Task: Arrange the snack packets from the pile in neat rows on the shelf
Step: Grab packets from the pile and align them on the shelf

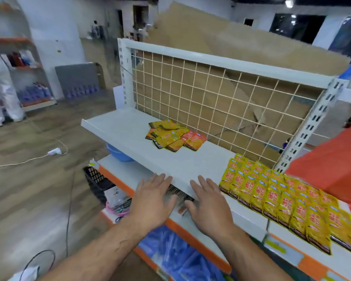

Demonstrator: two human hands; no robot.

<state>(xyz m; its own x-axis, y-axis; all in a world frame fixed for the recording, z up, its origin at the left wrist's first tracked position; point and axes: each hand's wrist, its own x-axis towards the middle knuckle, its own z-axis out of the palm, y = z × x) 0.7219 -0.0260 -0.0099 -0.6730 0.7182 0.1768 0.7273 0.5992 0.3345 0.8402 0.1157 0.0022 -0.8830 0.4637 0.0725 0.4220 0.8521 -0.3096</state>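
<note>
Pile of yellow and orange foil snack packets (173,136) is seen mid-frame on white metal shelf (120,128). L hand (152,201) & R hand (209,205) are held flat, bottom centre, fingers straight, nothing gripped.

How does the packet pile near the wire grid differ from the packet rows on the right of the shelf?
The pile is jumbled, its packets overlapping at odd angles; the rows are aligned, each packet lapping the next evenly. The pile holds few packets, the rows many more. The pile mixes yellow with orange-red packets; the rows are nearly all yellow. Both lie on the white shelf and include similar yellow packets.
</note>
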